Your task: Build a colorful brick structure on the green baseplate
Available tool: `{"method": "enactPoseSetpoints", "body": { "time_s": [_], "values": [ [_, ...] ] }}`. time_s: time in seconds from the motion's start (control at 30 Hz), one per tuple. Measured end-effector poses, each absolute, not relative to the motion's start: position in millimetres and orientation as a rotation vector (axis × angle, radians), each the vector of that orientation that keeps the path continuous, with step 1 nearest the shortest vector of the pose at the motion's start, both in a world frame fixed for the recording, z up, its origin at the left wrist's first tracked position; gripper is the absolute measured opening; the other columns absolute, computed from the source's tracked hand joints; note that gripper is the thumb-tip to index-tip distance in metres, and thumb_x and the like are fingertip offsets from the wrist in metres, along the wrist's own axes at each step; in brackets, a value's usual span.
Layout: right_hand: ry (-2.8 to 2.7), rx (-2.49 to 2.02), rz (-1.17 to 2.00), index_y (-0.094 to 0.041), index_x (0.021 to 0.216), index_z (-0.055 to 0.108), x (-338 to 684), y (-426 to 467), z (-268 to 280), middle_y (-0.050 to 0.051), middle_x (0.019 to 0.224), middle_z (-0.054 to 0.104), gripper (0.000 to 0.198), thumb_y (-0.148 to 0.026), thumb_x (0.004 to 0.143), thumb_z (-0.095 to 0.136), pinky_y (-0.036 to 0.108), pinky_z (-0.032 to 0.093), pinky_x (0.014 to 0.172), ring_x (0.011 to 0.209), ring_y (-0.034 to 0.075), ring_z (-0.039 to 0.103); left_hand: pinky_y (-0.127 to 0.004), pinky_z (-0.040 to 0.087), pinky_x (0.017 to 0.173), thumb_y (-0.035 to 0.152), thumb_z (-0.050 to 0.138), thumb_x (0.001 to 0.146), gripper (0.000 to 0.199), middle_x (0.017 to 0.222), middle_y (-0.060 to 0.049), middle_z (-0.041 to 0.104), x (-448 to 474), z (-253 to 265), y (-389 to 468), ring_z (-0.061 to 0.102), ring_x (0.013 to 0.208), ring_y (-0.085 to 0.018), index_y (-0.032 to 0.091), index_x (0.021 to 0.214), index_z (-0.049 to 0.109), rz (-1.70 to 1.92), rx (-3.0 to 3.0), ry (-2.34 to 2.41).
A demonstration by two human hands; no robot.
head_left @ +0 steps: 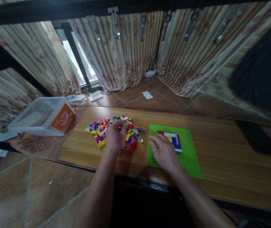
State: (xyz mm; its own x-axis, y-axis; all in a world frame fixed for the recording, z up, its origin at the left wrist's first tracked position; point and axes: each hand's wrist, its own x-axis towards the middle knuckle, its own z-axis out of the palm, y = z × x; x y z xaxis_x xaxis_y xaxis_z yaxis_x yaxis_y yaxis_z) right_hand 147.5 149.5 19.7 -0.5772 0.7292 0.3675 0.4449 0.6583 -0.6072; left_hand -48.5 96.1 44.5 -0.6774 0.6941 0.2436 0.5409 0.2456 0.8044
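Observation:
My left hand (115,136) is over the heap of loose toy bricks (101,126), thumb and index finger pinched together. Whatever may be between those fingertips is too small to make out. My right hand (164,151) hovers at the left part of the green baseplate (189,158), its thumb and index finger apart and nothing visible between them. Partly behind that hand, a low build of red, white, blue and yellow bricks (176,144) sits on the baseplate. A single white brick (142,140) lies on the wood between the heap and the baseplate.
The wooden tabletop (220,152) carries the bricks and baseplate. A clear plastic bin (40,115) with an orange label stands at the left end. A dark flat object (256,137) lies at the right. Curtains (130,50) hang behind, above a tiled floor with papers (147,95).

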Motion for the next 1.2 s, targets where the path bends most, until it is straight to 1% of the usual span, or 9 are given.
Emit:
{"method": "enactPoseSetpoints", "body": {
  "time_s": [0.1,0.17,0.37,0.5,0.63,0.8,0.93,1.07,1.2],
  "values": [
    [-2.311,-0.917,0.662,-0.02,0.1,0.068,133.0,144.3,15.4,0.008,0.098,0.068,0.024,-0.02,0.092,0.045,0.037,0.047,0.087,0.095,0.021,0.06,-0.022,0.044,0.059,0.023,0.054,0.081,0.024,0.069,-0.002,0.069,-56.3,47.9,92.3,0.06,0.061,-0.014,0.014,0.091,0.074,1.448,1.108,2.359],
    [-2.332,-0.923,0.681,-0.02,0.102,0.068,125.8,143.1,14.2,0.007,0.1,0.068,0.025,-0.018,0.091,0.046,0.037,0.046,0.088,0.097,0.022,0.059,-0.021,0.043,0.057,0.022,0.054,0.08,0.023,0.067,-0.001,0.068,-59.7,48.7,90.5,0.057,0.06,-0.013,0.014,0.089,0.074,1.459,1.091,2.353],
    [-2.464,-0.961,0.664,-0.021,0.109,0.068,109.7,141.1,14.7,0.007,0.101,0.066,0.03,-0.013,0.089,0.047,0.035,0.044,0.09,0.1,0.021,0.056,-0.022,0.043,0.06,0.025,0.055,0.079,0.023,0.07,-0.001,0.069,-68.4,45.9,85.1,0.057,0.061,-0.013,0.014,0.087,0.074,1.517,1.092,2.33],
    [-2.579,-0.965,0.572,-0.023,0.115,0.066,100.7,141.9,13.8,0.008,0.104,0.062,0.031,-0.017,0.089,0.052,0.036,0.043,0.09,0.101,0.023,0.054,-0.022,0.042,0.058,0.025,0.056,0.079,0.025,0.07,-0.002,0.069,-72.1,45.4,81.4,0.058,0.06,-0.013,0.013,0.091,0.074,1.526,1.079,2.34],
    [-2.64,-0.981,0.48,-0.023,0.119,0.064,94.5,144.4,11.9,0.009,0.106,0.06,0.032,-0.022,0.089,0.054,0.036,0.044,0.087,0.098,0.024,0.054,-0.022,0.045,0.062,0.024,0.056,0.079,0.024,0.077,-0.004,0.072,-73.7,43.8,79.9,0.06,0.066,-0.014,0.014,0.091,0.074,1.51,1.104,2.348],
    [-2.603,-1.005,0.525,-0.022,0.112,0.065,92.8,147.3,10.5,0.008,0.103,0.06,0.025,-0.021,0.089,0.055,0.035,0.044,0.086,0.099,0.023,0.055,-0.022,0.046,0.065,0.024,0.056,0.079,0.023,0.081,-0.003,0.072,-75.5,39.9,80.3,0.063,0.072,-0.014,0.016,0.09,0.074,1.493,1.13,2.325],
    [-2.565,-1.011,0.551,-0.021,0.103,0.065,93.3,147.5,10.2,0.007,0.102,0.062,0.018,-0.02,0.089,0.055,0.035,0.043,0.089,0.101,0.023,0.055,-0.021,0.047,0.064,0.025,0.055,0.08,0.022,0.076,-0.001,0.072,-74.9,38.7,80.9,0.063,0.07,-0.014,0.016,0.086,0.074,1.452,1.154,2.287],
    [-2.544,-1.005,0.532,-0.021,0.095,0.066,92.7,146.1,10.8,0.007,0.097,0.065,0.016,-0.017,0.089,0.052,0.035,0.043,0.09,0.099,0.023,0.055,-0.022,0.046,0.061,0.025,0.054,0.08,0.023,0.073,-0.001,0.072,-70.7,42.5,81.5,0.063,0.067,-0.015,0.016,0.086,0.074,1.364,1.204,2.287],
    [-2.478,-0.976,0.542,-0.021,0.096,0.067,93.7,143.9,16.8,0.007,0.097,0.067,0.018,-0.015,0.088,0.052,0.036,0.044,0.089,0.096,0.023,0.056,-0.024,0.05,0.071,0.024,0.055,0.08,0.023,0.082,-0.002,0.074,-62.3,46.4,84.3,0.066,0.075,-0.017,0.017,0.091,0.074,1.315,1.281,2.236]
  ]
}}
